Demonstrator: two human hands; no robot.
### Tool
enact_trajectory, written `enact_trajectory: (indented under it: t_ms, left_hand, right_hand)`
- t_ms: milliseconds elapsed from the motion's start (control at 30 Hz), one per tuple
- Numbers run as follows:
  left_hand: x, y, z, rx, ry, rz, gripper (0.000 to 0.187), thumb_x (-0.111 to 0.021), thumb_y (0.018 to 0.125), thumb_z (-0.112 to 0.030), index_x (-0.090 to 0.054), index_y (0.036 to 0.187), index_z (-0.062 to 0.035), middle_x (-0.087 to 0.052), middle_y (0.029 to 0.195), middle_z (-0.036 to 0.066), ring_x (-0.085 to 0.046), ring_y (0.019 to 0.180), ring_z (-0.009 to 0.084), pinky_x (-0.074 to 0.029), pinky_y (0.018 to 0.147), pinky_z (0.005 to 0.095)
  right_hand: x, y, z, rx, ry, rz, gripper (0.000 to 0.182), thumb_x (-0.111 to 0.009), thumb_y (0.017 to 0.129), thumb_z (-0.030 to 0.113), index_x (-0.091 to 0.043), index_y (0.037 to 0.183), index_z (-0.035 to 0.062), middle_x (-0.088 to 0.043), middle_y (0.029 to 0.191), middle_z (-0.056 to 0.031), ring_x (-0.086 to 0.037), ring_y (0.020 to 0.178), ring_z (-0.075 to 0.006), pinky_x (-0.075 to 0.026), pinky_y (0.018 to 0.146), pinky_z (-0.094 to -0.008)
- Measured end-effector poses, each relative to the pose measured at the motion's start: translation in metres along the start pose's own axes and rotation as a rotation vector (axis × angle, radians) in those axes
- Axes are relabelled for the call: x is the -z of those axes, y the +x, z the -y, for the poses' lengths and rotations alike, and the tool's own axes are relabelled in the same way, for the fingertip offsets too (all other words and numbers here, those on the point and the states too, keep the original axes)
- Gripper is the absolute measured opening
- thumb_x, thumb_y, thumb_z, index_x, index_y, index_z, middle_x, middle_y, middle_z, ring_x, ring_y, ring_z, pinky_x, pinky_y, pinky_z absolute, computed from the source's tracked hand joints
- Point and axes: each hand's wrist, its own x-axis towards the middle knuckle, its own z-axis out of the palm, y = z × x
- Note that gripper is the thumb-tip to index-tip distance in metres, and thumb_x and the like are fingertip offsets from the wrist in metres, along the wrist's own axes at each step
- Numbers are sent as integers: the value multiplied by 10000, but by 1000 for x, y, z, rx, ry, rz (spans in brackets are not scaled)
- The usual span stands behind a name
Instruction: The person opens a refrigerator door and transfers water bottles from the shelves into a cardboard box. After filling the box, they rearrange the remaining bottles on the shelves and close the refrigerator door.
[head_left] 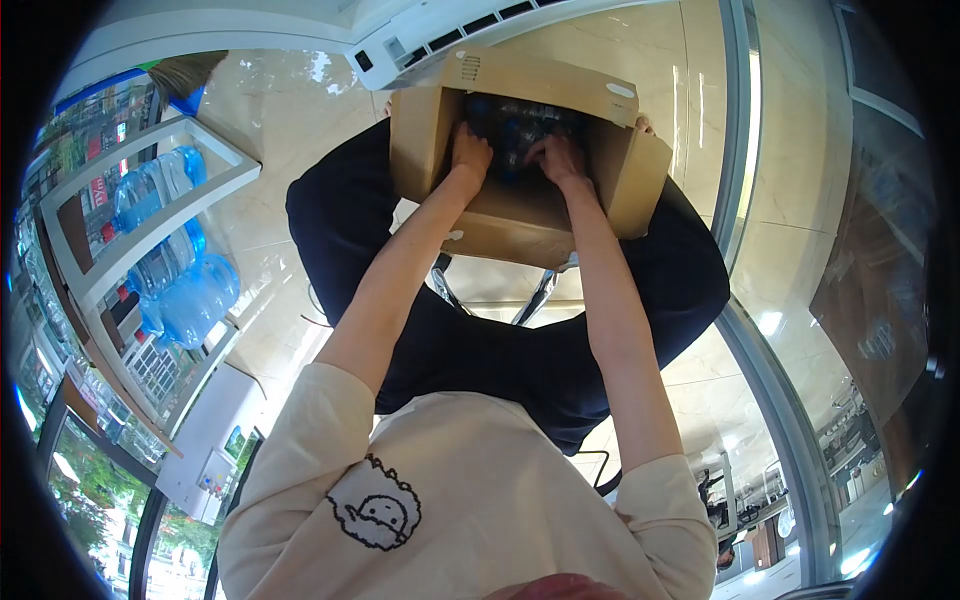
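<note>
An open cardboard box (510, 215) rests between the person's knees, its opening tilted towards me. Inside lie several clear plastic things with blue parts (515, 135), which look like bottles; shadow blurs their shapes. My left hand (472, 153) reaches in near the left wall, its fingers curled downwards and their tips hidden. At the right side of the opening, my right hand (559, 158) has bent fingers and a thumb against the clear plastic. What either hand grips is too dark to make out.
Large blue water jugs (185, 300) stand by a white frame (225, 160) on the left. A white appliance with a vented edge (400, 50) is beyond the box. Chair legs (535, 298) show below it. A metal-framed glass partition (765, 375) runs down the right.
</note>
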Motion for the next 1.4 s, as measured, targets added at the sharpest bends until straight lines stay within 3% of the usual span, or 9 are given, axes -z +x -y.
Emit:
enact_trajectory:
  t_ms: [133,267,367,433,500,733,833,1133,1400]
  left_hand:
    - [0,-7,0,10,-123,71,369,-465,1059,-234,-675,1363,-229,-615,1434,-21,-543,1368,219,-276,1172,568]
    - [-12,-18,-10,41,-207,-112,406,-478,1032,-210,-621,1402,-128,-632,1384,40,-557,1326,248,-302,1147,578]
    - [-5,-30,-14,44,-266,-121,410,-506,1015,-247,-629,1382,-115,-622,1381,63,-529,1349,264,-309,1145,596]
    - [-10,-32,-10,18,-268,-203,362,-508,1020,-239,-680,1322,-141,-648,1352,54,-578,1293,247,-336,1126,590]
    - [7,-57,1,16,-293,-279,320,-510,1019,-221,-722,1248,-153,-694,1278,46,-627,1229,244,-426,1044,537]
    - [58,-165,37,25,-412,-661,333,-569,993,-247,-603,1250,-39,-687,1095,144,-708,1030,311,-546,848,477]
    - [79,-197,55,51,-523,-847,326,-590,983,-252,-587,1218,-26,-666,1106,184,-710,929,365,-561,770,459]
    - [191,-324,162,107,-464,-1406,350,-593,986,-191,-510,1244,30,-649,1063,211,-694,875,391,-557,796,475]
    - [278,-369,253,577,-127,-1571,381,-713,826,-58,-512,1146,-11,-579,1070,160,-704,867,318,-591,730,425]
  right_hand:
    - [17,-24,16,45,-10,-16,275,-735,743,34,-808,743,300,-559,1366,-167,-560,1272,-378,-525,1045,-463]
    - [21,-51,18,56,98,-47,278,-689,762,16,-790,702,268,-610,1319,-153,-609,1206,-372,-532,1024,-444]
    - [4,-63,12,222,285,-339,319,-630,778,-51,-785,679,210,-761,979,-87,-631,1178,-340,-474,1073,-432]
    - [43,-103,53,129,311,-468,281,-695,797,-43,-802,698,198,-650,1261,-197,-668,1093,-375,-534,977,-424]
    - [52,-120,68,181,314,-639,235,-742,821,-34,-803,706,161,-583,1346,-213,-686,1072,-373,-564,923,-385]
    - [137,-196,132,521,741,-813,236,-700,805,-172,-774,732,40,-623,1243,-146,-671,1132,-278,-544,943,-359]
    - [174,-196,139,609,731,-849,176,-759,827,-91,-769,718,47,-594,1255,-158,-657,1121,-302,-523,944,-361]
    - [311,-153,233,839,940,-1034,176,-739,825,-116,-746,748,43,-608,987,-80,-632,952,-196,-472,865,-309]
    - [361,-101,295,924,1080,-913,163,-779,778,-108,-760,751,52,-612,965,-60,-607,975,-180,-439,896,-295]
